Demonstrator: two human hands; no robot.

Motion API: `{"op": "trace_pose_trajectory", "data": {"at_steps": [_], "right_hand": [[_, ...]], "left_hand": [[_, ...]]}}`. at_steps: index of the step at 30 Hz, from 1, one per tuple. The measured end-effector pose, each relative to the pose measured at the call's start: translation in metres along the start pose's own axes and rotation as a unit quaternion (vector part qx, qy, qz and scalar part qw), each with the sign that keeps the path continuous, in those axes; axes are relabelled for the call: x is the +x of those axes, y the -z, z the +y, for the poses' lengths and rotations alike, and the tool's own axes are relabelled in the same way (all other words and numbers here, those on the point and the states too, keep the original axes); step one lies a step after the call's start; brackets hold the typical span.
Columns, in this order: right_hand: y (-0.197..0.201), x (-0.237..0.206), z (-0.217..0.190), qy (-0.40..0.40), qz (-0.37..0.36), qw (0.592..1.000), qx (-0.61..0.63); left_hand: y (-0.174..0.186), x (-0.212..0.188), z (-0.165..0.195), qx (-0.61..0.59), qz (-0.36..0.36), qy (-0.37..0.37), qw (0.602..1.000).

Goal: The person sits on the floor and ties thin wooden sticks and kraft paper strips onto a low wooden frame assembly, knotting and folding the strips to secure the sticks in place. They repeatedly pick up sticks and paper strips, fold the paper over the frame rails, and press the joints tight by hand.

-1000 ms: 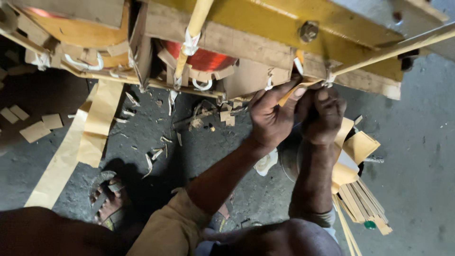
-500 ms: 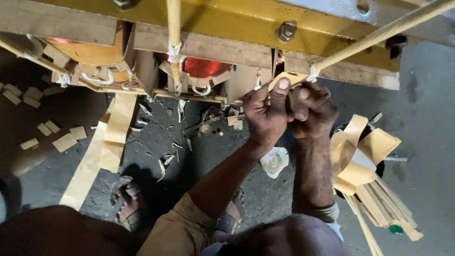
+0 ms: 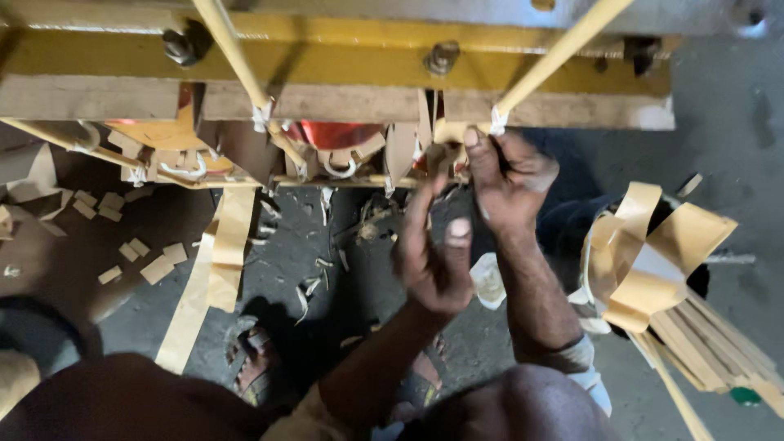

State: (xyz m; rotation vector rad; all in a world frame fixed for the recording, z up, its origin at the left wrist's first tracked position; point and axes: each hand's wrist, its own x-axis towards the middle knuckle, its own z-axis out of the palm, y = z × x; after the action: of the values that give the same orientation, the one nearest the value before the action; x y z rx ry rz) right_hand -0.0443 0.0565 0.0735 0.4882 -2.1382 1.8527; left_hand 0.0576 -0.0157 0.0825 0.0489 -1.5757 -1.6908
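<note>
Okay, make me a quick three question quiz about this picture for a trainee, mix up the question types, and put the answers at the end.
1. True or false: the right hand is up at the yellow frame, by the white tie on a tan rod.
2. Which lies on the floor at lower right? A) a coiled tan paper strip on a bundle of flat sticks B) a blue bucket C) a hammer
3. Fill in: the left hand is ____ the right hand in the picture.

Key: 1 true; 2 A; 3 below
</note>
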Motion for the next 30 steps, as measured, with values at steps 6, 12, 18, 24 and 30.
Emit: {"op": "trace_pose_trajectory", "data": {"at_steps": [6,12,18,24,30], "right_hand": [[-0.005,-0.007,-0.017,0.041,0.012,0.999,-0.015],[0.002,-0.010,-0.009,0.018,-0.004,1.000,-0.022],[0.019,-0.016,0.008,0.029,-0.063,0.997,0.016],[0.047,-0.026,0.010,0.121,-0.033,0.992,-0.006],[0.046,-0.019,0.017,0.005,-0.020,0.995,0.097]], "left_hand": [[-0.021,0.011,-0.021,-0.016,-0.078,-0.046,0.996],[-0.032,0.015,-0.023,0.020,-0.050,-0.054,0.997],[-0.047,0.023,-0.048,0.166,-0.005,-0.203,0.965],[-0.050,0.035,-0.086,-0.172,-0.044,-0.077,0.981],[-0.039,0.031,-0.100,-0.113,-0.089,-0.090,0.986]]}}
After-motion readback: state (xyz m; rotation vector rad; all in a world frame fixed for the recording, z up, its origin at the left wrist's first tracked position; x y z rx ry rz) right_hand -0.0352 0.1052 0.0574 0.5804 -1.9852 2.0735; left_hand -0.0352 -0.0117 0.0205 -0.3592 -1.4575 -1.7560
